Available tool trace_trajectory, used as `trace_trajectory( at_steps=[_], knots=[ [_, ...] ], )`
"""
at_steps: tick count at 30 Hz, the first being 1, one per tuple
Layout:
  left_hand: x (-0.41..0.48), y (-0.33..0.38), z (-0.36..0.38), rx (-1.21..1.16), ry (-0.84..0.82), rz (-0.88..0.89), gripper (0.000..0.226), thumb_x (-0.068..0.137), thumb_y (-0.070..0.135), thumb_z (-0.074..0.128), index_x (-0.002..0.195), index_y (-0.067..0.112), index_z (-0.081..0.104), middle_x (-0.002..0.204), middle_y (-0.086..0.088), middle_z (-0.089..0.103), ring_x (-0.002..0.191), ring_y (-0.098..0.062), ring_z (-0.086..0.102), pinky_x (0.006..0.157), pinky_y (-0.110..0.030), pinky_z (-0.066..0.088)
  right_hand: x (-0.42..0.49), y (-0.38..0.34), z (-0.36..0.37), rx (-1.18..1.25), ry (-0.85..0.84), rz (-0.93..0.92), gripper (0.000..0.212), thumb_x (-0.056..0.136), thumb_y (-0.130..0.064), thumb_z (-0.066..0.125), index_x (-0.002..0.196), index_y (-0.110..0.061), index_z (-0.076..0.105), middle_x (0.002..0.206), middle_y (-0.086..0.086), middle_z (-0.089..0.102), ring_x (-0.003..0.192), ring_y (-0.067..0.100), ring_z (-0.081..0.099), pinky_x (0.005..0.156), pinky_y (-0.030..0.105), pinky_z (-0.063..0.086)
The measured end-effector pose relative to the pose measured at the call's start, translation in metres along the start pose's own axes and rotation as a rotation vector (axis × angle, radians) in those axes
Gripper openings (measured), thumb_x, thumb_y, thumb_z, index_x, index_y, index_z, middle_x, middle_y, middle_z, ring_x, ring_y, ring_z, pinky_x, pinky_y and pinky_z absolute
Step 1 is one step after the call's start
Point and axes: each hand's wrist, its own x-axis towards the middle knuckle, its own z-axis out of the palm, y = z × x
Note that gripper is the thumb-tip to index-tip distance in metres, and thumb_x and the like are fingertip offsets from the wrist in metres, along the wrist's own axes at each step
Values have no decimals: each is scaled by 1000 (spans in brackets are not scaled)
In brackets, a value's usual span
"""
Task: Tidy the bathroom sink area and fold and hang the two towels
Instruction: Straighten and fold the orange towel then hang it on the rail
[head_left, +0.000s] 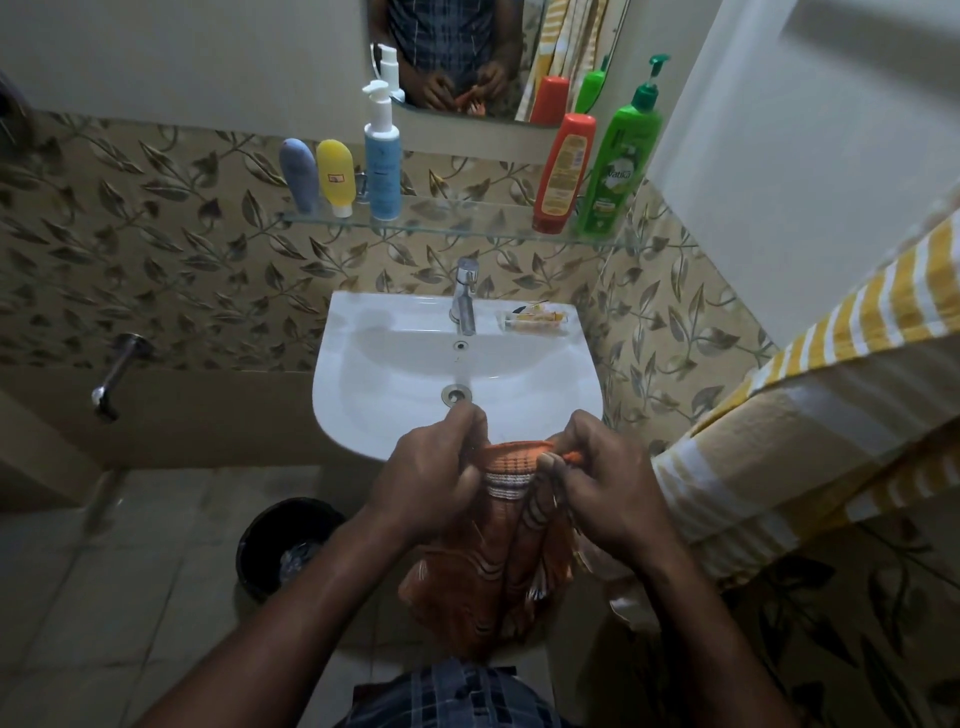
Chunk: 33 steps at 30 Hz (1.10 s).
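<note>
Folding step: left hand (436, 478) and right hand (597, 483) pinch the orange towel (498, 561) (bunched); next, spread it flat.

The sink (363, 395) bowl, mid-frame, is open from above; only the faucet (464, 296) and a tray (532, 318) stand on its back edge. On the glass shelf (467, 222) the stretch between the white pump bottle (383, 171) and the red bottle (563, 171) is free. At right the yellow striped towel (779, 441) hangs close beside the sink. The orange towel (483, 587) hangs before the near rim; a black bin (280, 545) stands lower left.
</note>
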Motion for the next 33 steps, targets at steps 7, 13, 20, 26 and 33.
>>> trace_trajectory(
  at_steps=[7, 13, 20, 26, 33],
  knots=[
    [-2, -17, 4, 105, 18, -69, 31, 80, 3, 64, 100, 21, 50, 74, 4, 56, 69, -30, 56, 63, -43, 48, 5, 7, -25, -25, 62, 20, 25, 89, -12, 82, 77, -19, 61, 69, -7, 66, 73, 10, 63, 56, 25, 44],
    [3, -25, 3, 53, 122, -150, 18, 94, 10, 67, 108, 19, 60, 92, -4, 73, 87, -32, 70, 77, -44, 56, 8, 17, -41, -31, 153, 72, 34, 88, -11, 81, 72, -26, 56, 71, -11, 64, 69, 0, 61, 55, 14, 43],
    [7, -29, -3, -41, 267, -196, 7, 98, 19, 74, 99, 19, 67, 83, 0, 77, 80, -26, 73, 73, -41, 57, 10, 22, -45, -47, 216, 127, 40, 88, -9, 82, 69, -27, 51, 67, -8, 61, 66, -2, 58, 53, 14, 39],
    [5, -35, -8, -85, 270, -101, 13, 95, 24, 79, 94, 29, 67, 72, 13, 70, 71, -8, 70, 63, -29, 54, 14, 24, -50, -65, 254, 168, 29, 89, -13, 82, 73, -17, 57, 69, -3, 63, 66, 12, 60, 60, 34, 46],
    [4, -44, -12, -102, 254, -67, 16, 90, 25, 85, 88, 24, 70, 75, 12, 73, 72, -11, 72, 68, -42, 60, 18, 31, -51, -59, 280, 200, 27, 90, -12, 81, 76, -14, 58, 67, -4, 67, 66, 18, 66, 60, 34, 50]
  ],
)
